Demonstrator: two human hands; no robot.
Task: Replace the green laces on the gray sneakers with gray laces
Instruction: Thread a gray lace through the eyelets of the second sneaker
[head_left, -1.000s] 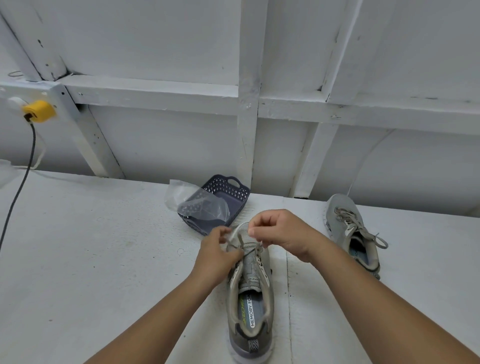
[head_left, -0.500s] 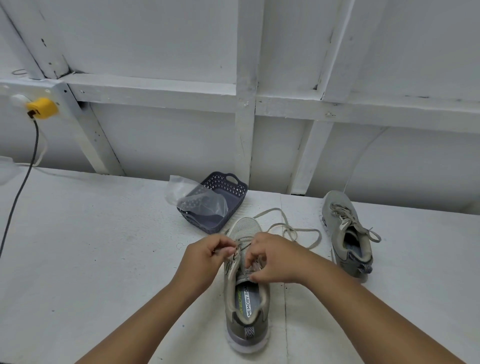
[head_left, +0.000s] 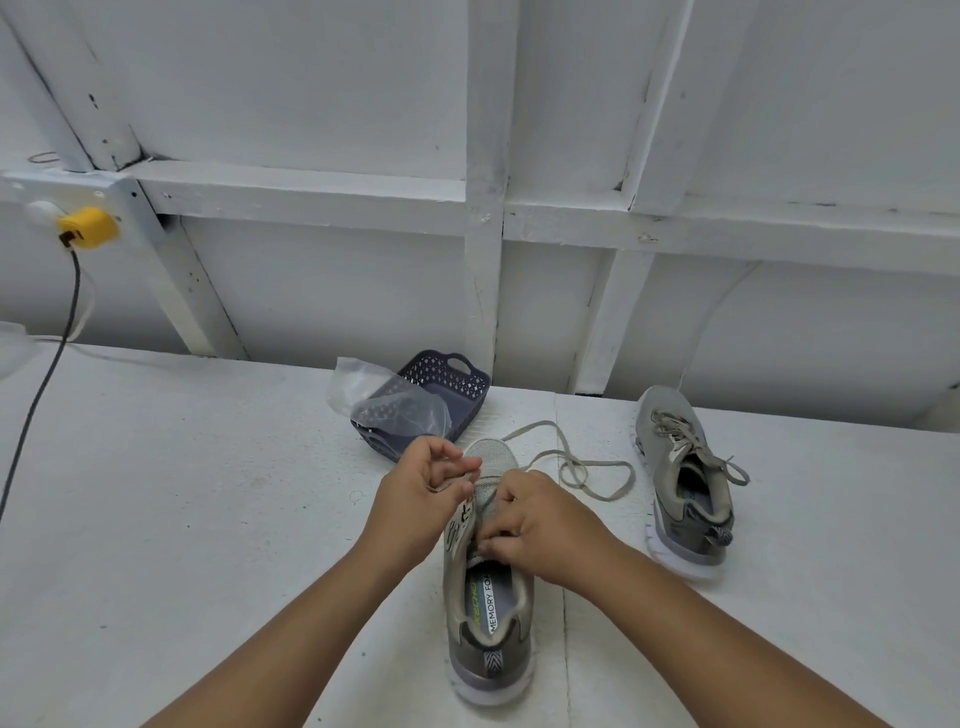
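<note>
Since the last frame, the left hand (head_left: 423, 486) has lifted off the near sneaker (head_left: 485, 582), its curled fingers apparently pinching a lace end, though this is unclear. The right hand (head_left: 540, 525) keeps pinching at the eyelets. The loose lace (head_left: 582, 467) is trailing over the white surface (head_left: 182, 493) toward the far sneaker (head_left: 685, 478) near the back edge, a basket (head_left: 447, 395) beside it.

Gray sneaker (head_left: 488, 597) toe-away at the tabletop's (head_left: 182, 519) near-middle, both hands over its eyelets. Left hand (head_left: 415, 493) curled at the left side; right hand (head_left: 540, 525) pinches at the tongue. Loose lace (head_left: 582, 462) trails right. Second sneaker (head_left: 685, 478), laced, toward the right edge. Basket (head_left: 447, 395) with plastic bag (head_left: 379, 400) near the far edge.
</note>
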